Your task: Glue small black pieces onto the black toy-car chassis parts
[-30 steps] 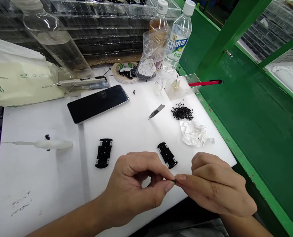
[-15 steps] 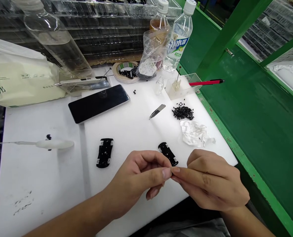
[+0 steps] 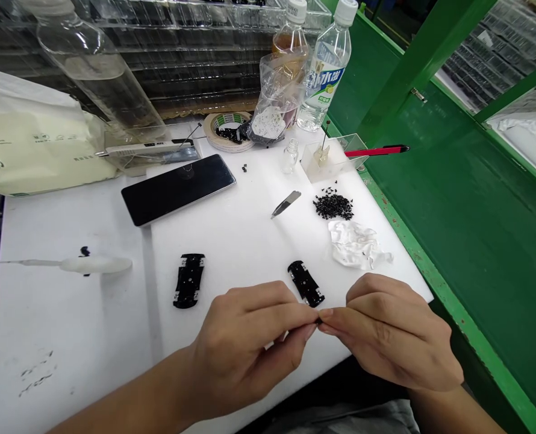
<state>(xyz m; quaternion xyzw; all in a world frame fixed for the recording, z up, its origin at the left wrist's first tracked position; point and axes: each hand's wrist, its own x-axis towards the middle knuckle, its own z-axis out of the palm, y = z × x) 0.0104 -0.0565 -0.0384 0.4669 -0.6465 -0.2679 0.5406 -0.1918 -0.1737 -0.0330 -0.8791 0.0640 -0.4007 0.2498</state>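
My left hand [image 3: 254, 340] and my right hand [image 3: 392, 331] meet at the fingertips above the front of the white foam board. Between them they pinch a tiny black part [image 3: 318, 322], mostly covered by the fingers, so its shape cannot be made out. Just beyond the fingertips lies a flat black toy-car chassis plate [image 3: 306, 282] with pale ends. A second such chassis plate [image 3: 190, 280] rests on the board to the left. Tweezers [image 3: 286, 204] lie farther back, near a pile of small black parts [image 3: 333, 205].
Crumpled tissue [image 3: 357, 243] lies right of the plates. A phone [image 3: 178, 188], a tape roll [image 3: 228, 131], a small glass vial [image 3: 290, 156] and a clear box [image 3: 315, 163] with a red pen [image 3: 376, 151] stand behind. Bottles [image 3: 326, 69] line the back; a green frame [image 3: 458, 181] borders the right.
My left thumb and index finger have shifted their hold at the tiny black part, and the left hand has turned knuckles-up. The right hand stays nearly in place. The view has moved slightly.
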